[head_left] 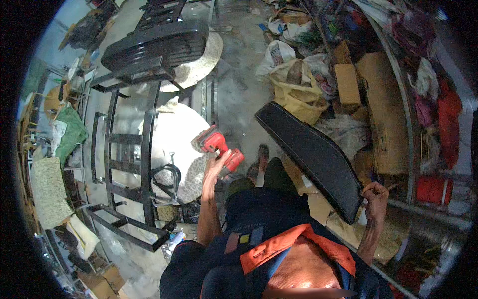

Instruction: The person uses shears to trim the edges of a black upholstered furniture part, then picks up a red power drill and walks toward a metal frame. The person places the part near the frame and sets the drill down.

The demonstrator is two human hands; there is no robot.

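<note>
My left hand (pixel 213 168) is wrapped round the grip of a red and black cordless power tool (pixel 219 143), held up over a white round surface with dark speckles (pixel 185 117). The tool's exact kind is hard to make out. In my right hand (pixel 375 195), the fingers are closed on the near end of a long black padded panel (pixel 311 157) with pale stitching along its edge. That panel hangs at a slant in front of me, its far tip pointing up and left. Left of the tool stands a black metal frame (pixel 149 134) with several crossbars.
A black ribbed cushion-like piece (pixel 157 45) rests on the frame's far end. Dark coiled cable (pixel 169 177) lies on the speckled surface. To the right are a yellow sack (pixel 298 92), cardboard boxes (pixel 383 114) and a metal rail. Shelves with foam (pixel 50 192) and green cloth (pixel 69 132) line the left.
</note>
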